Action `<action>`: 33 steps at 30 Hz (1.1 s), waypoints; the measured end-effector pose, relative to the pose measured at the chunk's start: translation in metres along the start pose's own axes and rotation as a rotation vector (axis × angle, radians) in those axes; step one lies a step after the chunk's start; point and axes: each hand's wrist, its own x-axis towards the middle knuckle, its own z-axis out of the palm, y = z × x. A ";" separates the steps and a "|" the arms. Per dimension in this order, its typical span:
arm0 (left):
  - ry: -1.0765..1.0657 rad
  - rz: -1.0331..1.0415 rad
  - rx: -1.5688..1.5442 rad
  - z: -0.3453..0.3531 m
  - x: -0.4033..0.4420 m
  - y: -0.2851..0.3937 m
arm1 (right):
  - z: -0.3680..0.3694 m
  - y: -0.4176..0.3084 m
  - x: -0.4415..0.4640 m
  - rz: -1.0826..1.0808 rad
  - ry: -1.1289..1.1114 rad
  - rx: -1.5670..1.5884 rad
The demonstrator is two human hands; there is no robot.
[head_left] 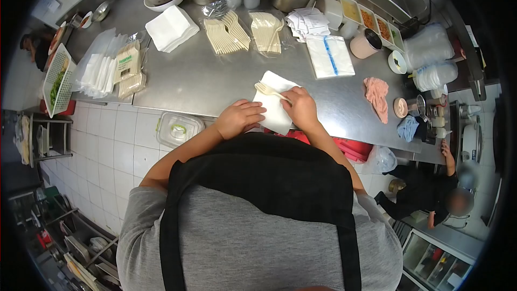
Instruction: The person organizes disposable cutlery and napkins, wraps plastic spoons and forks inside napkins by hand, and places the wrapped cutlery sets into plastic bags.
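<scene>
A white paper napkin (276,114) lies at the front edge of the steel counter, between my two hands. On its upper part rests a pale fork (268,90), its tines toward the left. My right hand (300,109) pinches the fork's handle end over the napkin's right side. My left hand (241,115) lies at the napkin's left edge, fingers together and bent over it; whether they grip the edge is hard to see. Farther back are a stack of white napkins (171,28), a pack of forks (226,32) and a second pack of pale cutlery (266,33).
A blue-striped white packet (330,57) and a pink cloth (376,98) lie on the counter (199,78) to the right. Plastic-wrapped packs (129,67) sit at the left. A lidded container (179,129) is below the front edge. Another person (425,194) is at the lower right.
</scene>
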 end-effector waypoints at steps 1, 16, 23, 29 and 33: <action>0.002 0.004 0.018 -0.001 0.001 0.000 | 0.001 0.001 -0.001 0.013 0.001 0.001; -0.005 -0.075 0.192 -0.016 0.106 -0.041 | -0.030 0.017 0.013 0.433 -0.256 0.381; -0.102 -0.201 0.196 0.006 0.114 -0.063 | -0.006 0.032 0.015 0.325 -0.088 0.129; -0.176 -0.184 0.192 0.006 0.114 -0.059 | -0.015 0.020 0.019 0.225 0.052 0.018; -0.154 0.000 0.103 0.012 0.119 -0.056 | -0.032 0.026 0.015 0.080 -0.078 0.078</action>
